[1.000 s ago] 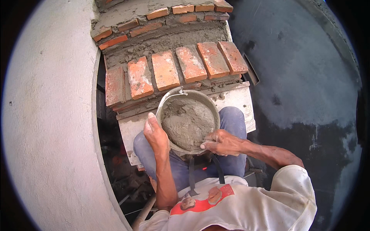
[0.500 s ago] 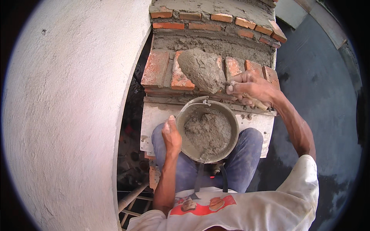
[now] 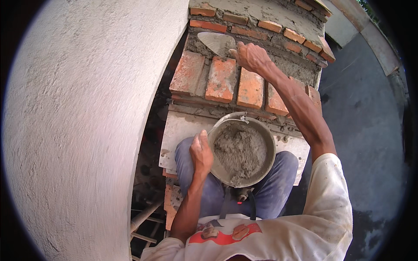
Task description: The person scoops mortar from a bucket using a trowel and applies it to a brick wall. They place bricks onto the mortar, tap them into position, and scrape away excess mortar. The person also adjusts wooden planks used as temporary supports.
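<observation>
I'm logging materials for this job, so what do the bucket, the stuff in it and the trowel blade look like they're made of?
The bucket looks like dull grey metal, going by its thin rim and wire handle, though plastic can't be ruled out. Its contents look like wet cement mortar: grey, grainy, clumped. The trowel blade seems to be flat steel, smeared grey.

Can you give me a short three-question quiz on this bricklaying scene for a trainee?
1. True or false: the left hand grips the rim of the bucket.
2. What does the right hand hold? A) a brick B) a trowel C) a hammer
3. Fill in: the bucket holds grey ____.

Key:
1. True; the bucket rests on the person's lap.
2. B; the trowel blade lies against the mortar joint above the row of bricks.
3. Mortar.
</observation>
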The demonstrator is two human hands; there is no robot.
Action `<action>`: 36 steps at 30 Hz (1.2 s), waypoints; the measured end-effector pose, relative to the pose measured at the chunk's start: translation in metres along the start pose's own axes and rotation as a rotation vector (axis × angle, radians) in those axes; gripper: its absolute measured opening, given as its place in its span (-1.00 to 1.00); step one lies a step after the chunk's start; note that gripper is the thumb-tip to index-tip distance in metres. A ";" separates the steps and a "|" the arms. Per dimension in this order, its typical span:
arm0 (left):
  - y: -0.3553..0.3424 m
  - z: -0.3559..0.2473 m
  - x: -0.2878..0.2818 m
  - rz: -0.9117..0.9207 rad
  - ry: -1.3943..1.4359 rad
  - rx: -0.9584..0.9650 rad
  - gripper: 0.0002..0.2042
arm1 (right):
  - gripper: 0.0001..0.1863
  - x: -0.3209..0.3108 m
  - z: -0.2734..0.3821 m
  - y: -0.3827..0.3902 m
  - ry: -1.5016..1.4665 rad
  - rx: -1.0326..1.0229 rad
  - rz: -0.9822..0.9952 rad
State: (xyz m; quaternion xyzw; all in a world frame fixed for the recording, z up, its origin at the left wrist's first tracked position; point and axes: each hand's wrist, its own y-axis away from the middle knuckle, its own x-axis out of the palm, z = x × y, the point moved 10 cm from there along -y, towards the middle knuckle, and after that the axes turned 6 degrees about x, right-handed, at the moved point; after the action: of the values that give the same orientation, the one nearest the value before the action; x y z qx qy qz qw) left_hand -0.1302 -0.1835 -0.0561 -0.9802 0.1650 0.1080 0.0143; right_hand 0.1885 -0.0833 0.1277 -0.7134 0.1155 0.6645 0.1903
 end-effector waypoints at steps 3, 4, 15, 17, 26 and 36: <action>0.000 -0.005 0.009 0.015 0.061 0.024 -0.45 | -0.49 0.045 -0.036 -0.011 0.205 -0.088 -0.005; -0.001 -0.008 0.014 0.028 0.063 0.036 -0.46 | -0.49 0.059 -0.060 -0.013 0.298 -0.111 0.009; 0.000 -0.005 0.002 -0.023 0.047 0.026 -0.58 | -0.52 0.073 -0.013 0.005 -0.856 0.449 0.529; 0.000 -0.007 0.004 -0.026 0.063 0.050 -0.59 | -0.52 0.091 0.016 -0.013 -0.872 0.412 0.517; 0.004 -0.002 -0.002 -0.051 0.033 0.050 -0.51 | -0.67 0.044 0.072 -0.054 -0.215 0.184 0.468; 0.005 -0.007 0.004 -0.001 0.030 0.041 -0.53 | -0.61 0.032 0.019 -0.053 0.250 0.061 0.160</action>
State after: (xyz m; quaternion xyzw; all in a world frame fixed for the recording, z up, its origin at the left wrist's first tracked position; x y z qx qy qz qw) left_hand -0.1266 -0.1905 -0.0496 -0.9813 0.1670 0.0900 0.0321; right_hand 0.1962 -0.0245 0.1011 -0.7731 0.2146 0.5797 0.1425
